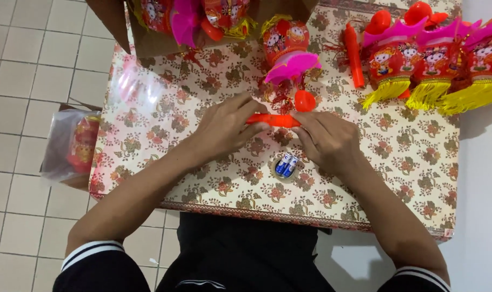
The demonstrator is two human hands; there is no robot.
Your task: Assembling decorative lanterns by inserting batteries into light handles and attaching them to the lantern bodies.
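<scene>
An orange plastic stick (273,120) lies level just above the flower-patterned table (408,157). My left hand (224,127) grips its left end and my right hand (327,140) grips its right end. Just beyond the stick lies a red toy lantern (285,39) with a pink fan-shaped piece (292,66) and an orange cap (304,100). Two small blue batteries (286,164) lie on the table close to my right hand, on the near side.
A row of red lanterns with pink tops and yellow fringes (435,65) fills the far right, beside another orange stick (355,54). A cardboard box (148,32) with more lanterns stands at the far left. A bagged lantern (75,146) sits off the table's left edge.
</scene>
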